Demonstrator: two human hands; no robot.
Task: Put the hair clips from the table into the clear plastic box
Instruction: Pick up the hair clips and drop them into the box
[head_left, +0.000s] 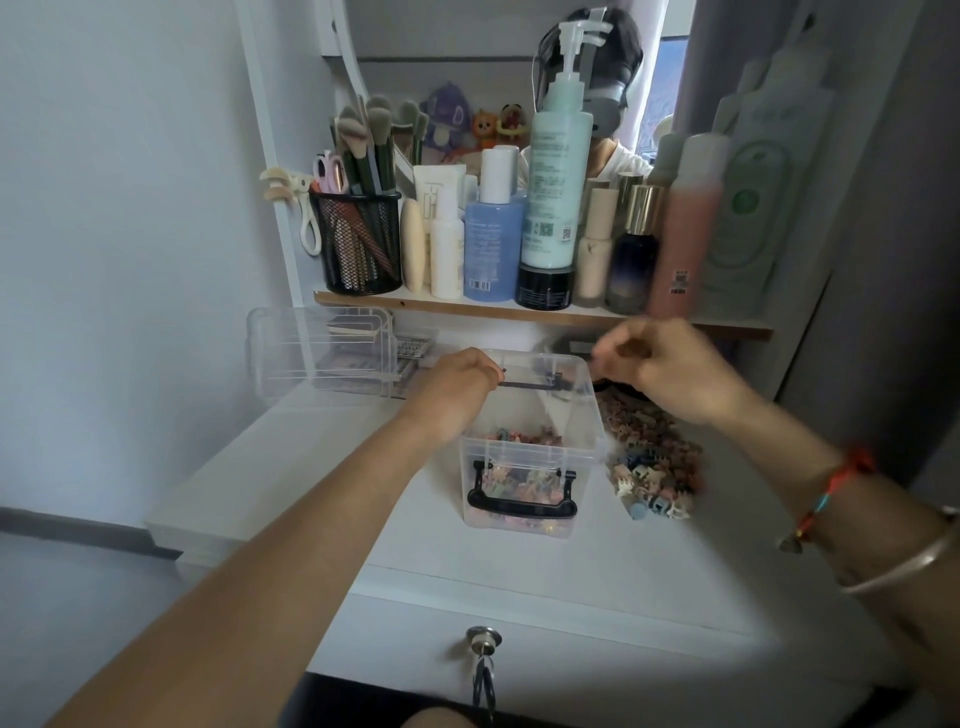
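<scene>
The clear plastic box (530, 447) stands open on the white table, a black handle on its near side, with several small coloured hair clips lying in its bottom. A pile of small hair clips (652, 457) in beige, brown and blue lies on the table just right of the box. My left hand (457, 387) grips the box's far left rim. My right hand (670, 364) hovers blurred above the box's far right corner, fingers pinched together; I cannot tell whether a clip is between them.
The box's clear lid (322, 353) leans at the back left. A wooden shelf (519, 309) above carries bottles and a black mesh cup (361, 241) of brushes. A key (483, 660) hangs in the drawer lock at the table's front edge.
</scene>
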